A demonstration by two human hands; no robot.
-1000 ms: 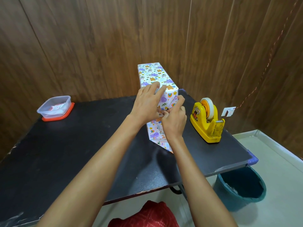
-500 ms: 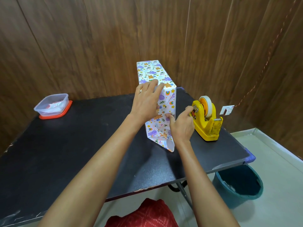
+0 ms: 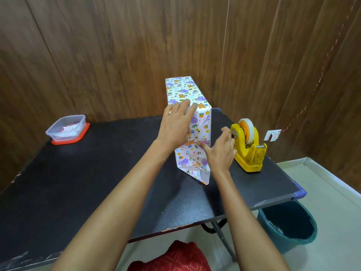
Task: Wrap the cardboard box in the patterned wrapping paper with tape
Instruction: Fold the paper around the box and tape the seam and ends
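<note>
The cardboard box (image 3: 182, 89), covered in white patterned wrapping paper, stands on the black table (image 3: 88, 173) with its near end facing me. My left hand (image 3: 175, 127) presses flat on that near end, fingertips over the top edge. A loose triangular paper flap (image 3: 202, 176) lies on the table at the box's foot. My right hand (image 3: 220, 153) is just right of the box, holding nothing, its fingers reaching up to the side of the yellow tape dispenser (image 3: 251, 155). The tape roll (image 3: 247, 130) sits in the dispenser.
A clear plastic container with an orange lid (image 3: 67, 129) stands at the table's far left. A teal bucket (image 3: 289, 223) sits on the floor below the table's right corner. Wooden wall panels close off the back. A small white tag (image 3: 272, 135) hangs on the right wall.
My right hand has left the folded paper on the box's near end and moved right to the tape dispenser. My left hand keeps pressing the box.
</note>
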